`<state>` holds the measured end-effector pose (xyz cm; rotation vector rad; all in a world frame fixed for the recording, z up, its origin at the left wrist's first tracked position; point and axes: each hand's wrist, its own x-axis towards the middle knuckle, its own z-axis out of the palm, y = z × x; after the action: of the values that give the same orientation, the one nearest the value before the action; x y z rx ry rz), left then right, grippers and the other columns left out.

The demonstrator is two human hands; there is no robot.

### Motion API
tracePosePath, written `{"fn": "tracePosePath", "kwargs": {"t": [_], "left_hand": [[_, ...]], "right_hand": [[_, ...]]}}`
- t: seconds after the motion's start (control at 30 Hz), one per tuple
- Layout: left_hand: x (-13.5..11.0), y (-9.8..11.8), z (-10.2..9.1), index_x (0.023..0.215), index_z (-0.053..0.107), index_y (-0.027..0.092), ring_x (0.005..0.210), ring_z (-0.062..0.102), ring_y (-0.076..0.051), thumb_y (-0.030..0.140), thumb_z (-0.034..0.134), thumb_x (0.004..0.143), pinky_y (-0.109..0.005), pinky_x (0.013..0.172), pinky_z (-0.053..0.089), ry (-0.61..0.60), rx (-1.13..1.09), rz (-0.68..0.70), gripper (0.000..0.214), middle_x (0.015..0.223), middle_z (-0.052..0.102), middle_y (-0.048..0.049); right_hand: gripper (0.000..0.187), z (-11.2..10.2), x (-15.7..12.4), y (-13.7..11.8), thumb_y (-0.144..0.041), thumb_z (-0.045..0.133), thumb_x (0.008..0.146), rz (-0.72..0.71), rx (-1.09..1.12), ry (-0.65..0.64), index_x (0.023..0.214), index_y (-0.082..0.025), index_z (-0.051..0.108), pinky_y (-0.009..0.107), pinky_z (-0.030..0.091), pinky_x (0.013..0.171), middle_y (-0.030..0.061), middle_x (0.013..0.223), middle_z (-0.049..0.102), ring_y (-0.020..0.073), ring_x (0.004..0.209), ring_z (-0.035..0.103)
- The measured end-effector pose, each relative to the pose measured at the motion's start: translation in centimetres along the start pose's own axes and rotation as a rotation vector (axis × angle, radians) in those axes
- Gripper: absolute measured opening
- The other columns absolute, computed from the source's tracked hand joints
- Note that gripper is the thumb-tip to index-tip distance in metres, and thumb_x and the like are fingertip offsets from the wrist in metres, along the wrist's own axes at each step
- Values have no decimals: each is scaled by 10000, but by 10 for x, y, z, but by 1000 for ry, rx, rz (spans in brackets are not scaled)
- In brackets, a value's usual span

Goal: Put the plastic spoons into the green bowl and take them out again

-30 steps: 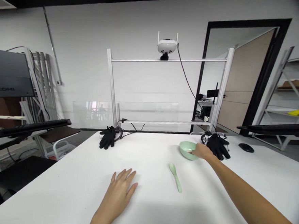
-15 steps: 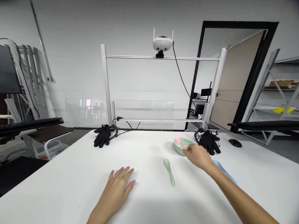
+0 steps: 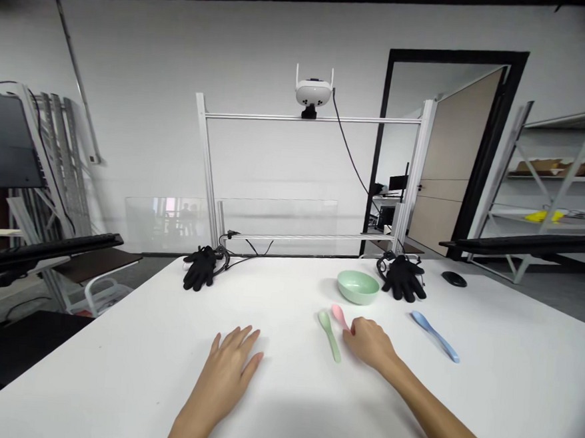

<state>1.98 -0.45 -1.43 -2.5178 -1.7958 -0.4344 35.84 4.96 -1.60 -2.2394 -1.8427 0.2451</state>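
My right hand [image 3: 370, 342] is closed on the handle of a pink spoon [image 3: 338, 314], whose bowl end points away from me. Just left of it lies a green spoon [image 3: 330, 336] on the table. A green bowl [image 3: 358, 289] stands behind both spoons, apart from my hand. Off to the right rests a blue spoon [image 3: 435, 336], lying at a slant. My left hand [image 3: 230, 368] is open, fingers stretched out over the white table, and holds nothing. The lower part of the pink spoon's handle is hidden by my right hand.
Black gloves lie at the back of the white table [image 3: 137, 361], a left one [image 3: 200, 268] and a right one [image 3: 404, 278], with cables beside them. A black mouse [image 3: 454, 279] sits at the right. A metal frame [image 3: 314, 119] rises behind, carrying a white device [image 3: 313, 92].
My right hand has brought the pink spoon from over the green bowl toward me, down beside the green spoon. The blue spoon is now fully visible. My left hand stays put.
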Motion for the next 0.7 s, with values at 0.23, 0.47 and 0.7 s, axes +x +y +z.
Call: {"fn": "tracePosePath", "kwargs": {"t": [0.23, 0.47, 0.7], "left_hand": [[-1, 1, -1, 1503, 510, 243, 1495, 390, -306, 478, 343, 1056, -592, 1223, 271, -4, -9, -3, 533, 1579, 501, -74], [0, -2, 3, 1491, 525, 260, 1485, 406, -314, 481, 359, 1051, -603, 1213, 282, 21, -18, 10, 519, 1566, 519, -73], [0, -2, 3, 1490, 525, 272, 1488, 403, -309, 491, 358, 1051, -594, 1215, 285, 31, -20, 11, 518, 1564, 522, -67]], "right_hand": [[302, 15, -1, 1, -340, 439, 889, 4, -24, -21, 898, -167, 686, 326, 395, 675, 163, 1006, 729, 280, 905, 684], [315, 23, -4, 1, -304, 404, 903, -7, -53, -5, 889, -163, 685, 329, 385, 677, 156, 993, 729, 278, 896, 687], [342, 25, -5, 0, -319, 392, 920, -11, -64, 2, 910, -158, 693, 344, 399, 688, 163, 990, 723, 291, 898, 686]]}}
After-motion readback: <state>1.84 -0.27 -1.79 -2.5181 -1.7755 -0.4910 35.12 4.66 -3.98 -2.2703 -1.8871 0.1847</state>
